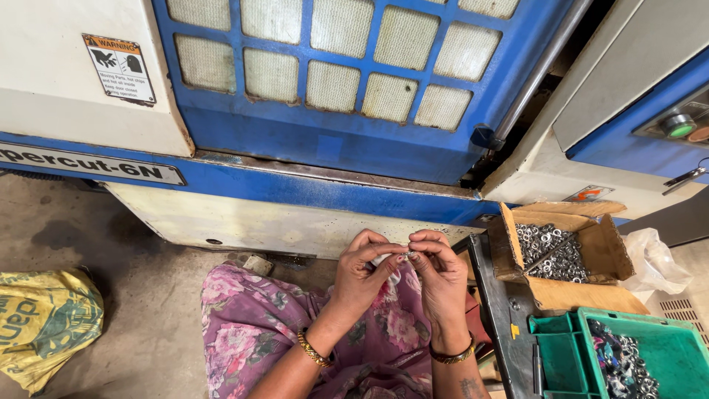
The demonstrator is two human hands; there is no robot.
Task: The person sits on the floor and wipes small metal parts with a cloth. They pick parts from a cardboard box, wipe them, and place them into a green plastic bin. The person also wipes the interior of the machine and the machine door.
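Note:
My left hand (362, 275) and my right hand (438, 275) meet in front of me above my lap, which is covered by pink flowered cloth (255, 325). Together the fingertips pinch a small metal ring part (408, 255); which hand carries it I cannot tell. Each wrist wears a gold bangle. To the right, a cardboard box (613, 251) holds several small metal rings. A green plastic crate (668, 347) at the lower right holds more small metal parts.
A blue and cream machine (325, 140) with a gridded door stands right ahead. A yellow sack (44, 321) lies on the concrete floor at left. A dark metal stand (502, 325) carries the box. A clear plastic bag (657, 258) sits at far right.

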